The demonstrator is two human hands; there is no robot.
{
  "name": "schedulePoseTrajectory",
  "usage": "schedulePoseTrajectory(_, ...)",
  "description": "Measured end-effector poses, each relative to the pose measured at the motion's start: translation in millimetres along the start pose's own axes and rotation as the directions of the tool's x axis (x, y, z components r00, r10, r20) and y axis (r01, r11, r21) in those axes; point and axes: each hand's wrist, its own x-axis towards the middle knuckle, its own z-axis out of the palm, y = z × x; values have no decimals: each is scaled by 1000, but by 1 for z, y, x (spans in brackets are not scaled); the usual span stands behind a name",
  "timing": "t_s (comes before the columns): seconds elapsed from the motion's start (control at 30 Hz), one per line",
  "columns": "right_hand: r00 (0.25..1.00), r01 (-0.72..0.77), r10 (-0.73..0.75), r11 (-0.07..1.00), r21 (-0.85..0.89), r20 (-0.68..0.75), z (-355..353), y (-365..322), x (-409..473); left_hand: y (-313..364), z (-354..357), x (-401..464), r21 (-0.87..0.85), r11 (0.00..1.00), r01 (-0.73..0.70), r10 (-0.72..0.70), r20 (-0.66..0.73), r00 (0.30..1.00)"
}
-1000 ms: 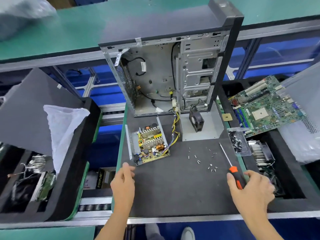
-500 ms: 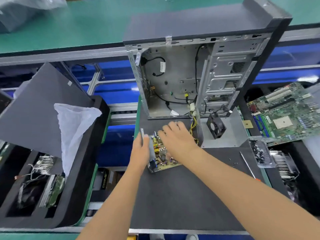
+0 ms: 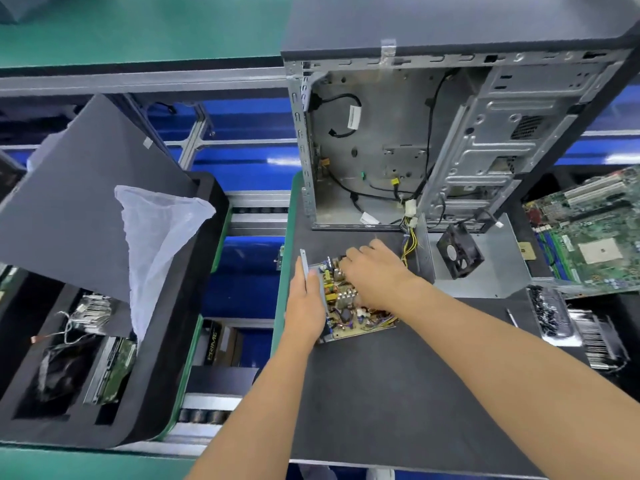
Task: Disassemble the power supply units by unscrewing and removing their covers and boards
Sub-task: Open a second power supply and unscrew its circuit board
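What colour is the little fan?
Black fan, seen best in the head view.

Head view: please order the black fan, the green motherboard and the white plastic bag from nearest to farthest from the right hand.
From the right hand on the power supply board:
1. Black fan, just to its right, on the metal cover.
2. White plastic bag, off to the left, over the foam tray.
3. Green motherboard, at the far right edge.

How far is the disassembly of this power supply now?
Done: the cover with its fan lies apart, so the board is bare. In hand: the left hand holds the metal base while the right hand grips the board. Left: lifting the board out; its yellow wires still run toward the computer case.
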Motion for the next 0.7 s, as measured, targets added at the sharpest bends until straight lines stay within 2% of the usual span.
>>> schedulePoseTrajectory(0.13,999,23,-22,999,33,-32,0,3,-1,-4,2,4,-10,998,67,-67,-16,998)
schedulePoseTrajectory(0.37,989,126,-126,992,0,-73,-4,-5,-10,-6,3,6,-19,995,95,-95,3,996)
schedulePoseTrajectory(0.53,981,183,-185,982,-38,-58,-2,-15,-23,-4,4,4,-12,998,66,-66,9,998)
schedulePoseTrajectory(0.7,973,219,-221,975,-34,-70,-2,-22,-42,1,4,2,-64,997,-35,35,-7,999)
